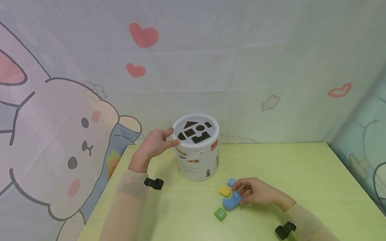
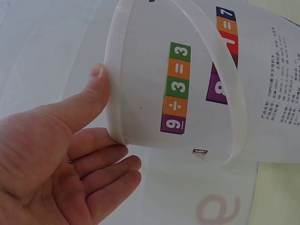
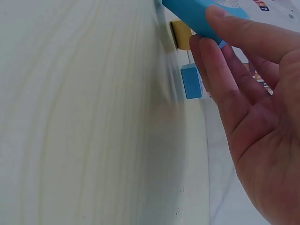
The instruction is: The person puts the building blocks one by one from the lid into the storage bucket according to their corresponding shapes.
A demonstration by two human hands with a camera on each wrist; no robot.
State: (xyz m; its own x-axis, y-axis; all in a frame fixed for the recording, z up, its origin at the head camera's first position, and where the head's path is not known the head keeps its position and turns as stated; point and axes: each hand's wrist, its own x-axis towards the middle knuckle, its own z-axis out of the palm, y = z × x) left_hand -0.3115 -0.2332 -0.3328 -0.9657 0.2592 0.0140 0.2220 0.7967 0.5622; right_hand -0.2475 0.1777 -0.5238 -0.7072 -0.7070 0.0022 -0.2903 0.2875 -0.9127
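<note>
A white bucket (image 1: 197, 164) with a carry handle stands on the table, its lid (image 1: 184, 125) cut with dark shaped holes. My left hand (image 1: 155, 142) holds the lid's left rim between thumb and forefinger; its other fingers curl loosely beside the bucket in the left wrist view. Low at the right, my right hand (image 1: 256, 190) pinches a blue curved block (image 1: 231, 202) between thumb and fingertips. Near it lie a yellow block (image 1: 224, 191), a small blue block (image 1: 231, 182) and a green block (image 1: 220, 214) marked with a 3.
The yellow-green table (image 1: 286, 160) ends at a cloth backdrop (image 1: 241, 67) printed with hearts and a rabbit. A dark cable (image 1: 375, 177) hangs at the far right. Each wrist wears a small black camera (image 1: 154, 183).
</note>
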